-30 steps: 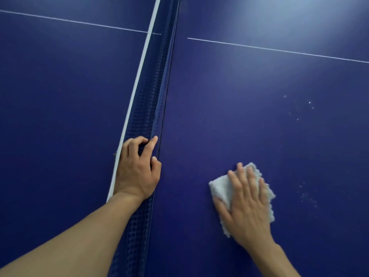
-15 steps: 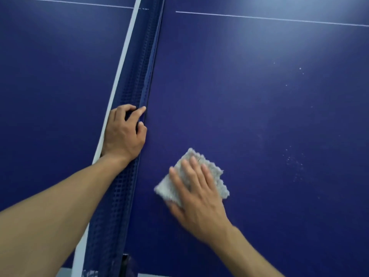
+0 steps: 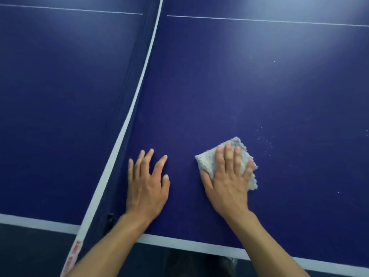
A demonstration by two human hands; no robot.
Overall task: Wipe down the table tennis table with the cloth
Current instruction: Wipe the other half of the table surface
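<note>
The left hand lies palm down on the table just right of the net, fingers straight and fanned apart, thumb out to the right, holding nothing. Its forearm comes in from the lower left across the near edge. The right hand is also palm down, laid flat over the cloth, its fingers straight and close together and pressing the cloth onto the table, the thumb at the cloth's left edge; no finger curls round it. The two hands are side by side with bare table between them. The net's white top tape carries red writing near the bottom of the view, too blurred to read. The cloth is pale grey and nubbly, folded into a rough square with ragged edges, one corner pointing away from the person; it sits on the right half of the table, near the white edge line. The table is deep blue and matt, with white specks scattered just right of the cloth.
</note>
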